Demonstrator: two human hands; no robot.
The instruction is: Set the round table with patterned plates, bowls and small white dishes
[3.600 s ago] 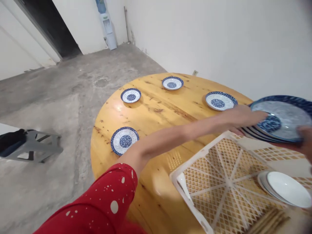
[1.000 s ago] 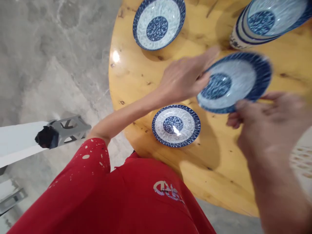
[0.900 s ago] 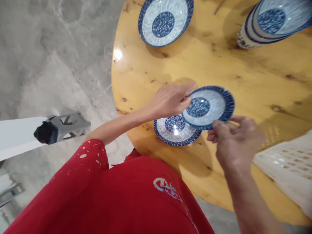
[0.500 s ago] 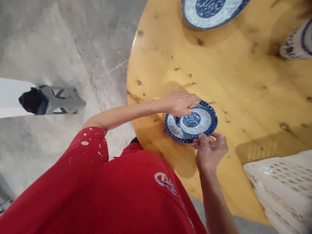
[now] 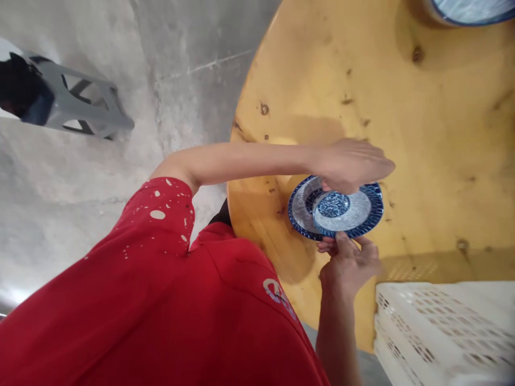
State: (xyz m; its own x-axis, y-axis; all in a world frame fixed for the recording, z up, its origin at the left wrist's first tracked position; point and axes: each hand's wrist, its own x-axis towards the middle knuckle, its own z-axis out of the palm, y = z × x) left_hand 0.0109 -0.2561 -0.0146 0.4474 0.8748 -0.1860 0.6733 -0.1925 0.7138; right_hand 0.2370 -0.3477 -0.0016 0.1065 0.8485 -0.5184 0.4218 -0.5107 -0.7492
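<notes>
A blue-and-white bowl (image 5: 346, 212) sits on top of a flat blue-and-white plate (image 5: 300, 209) near the close edge of the round wooden table (image 5: 422, 134). My left hand (image 5: 354, 163) reaches across from the left and grips the bowl's far rim, fingers curled over it. My right hand (image 5: 348, 262) holds the bowl's near rim with thumb on top. The bowl lies a little right of the plate's middle.
A white lattice plastic crate (image 5: 442, 332) stands at the lower right on the table's edge. The rim of another blue dish (image 5: 470, 8) shows at the top right. A grey stool (image 5: 76, 104) stands on the concrete floor at the upper left.
Both hands have carried the bowl from the stack down onto the small plate at the near edge. The view has swung down and closer to the table edge.
</notes>
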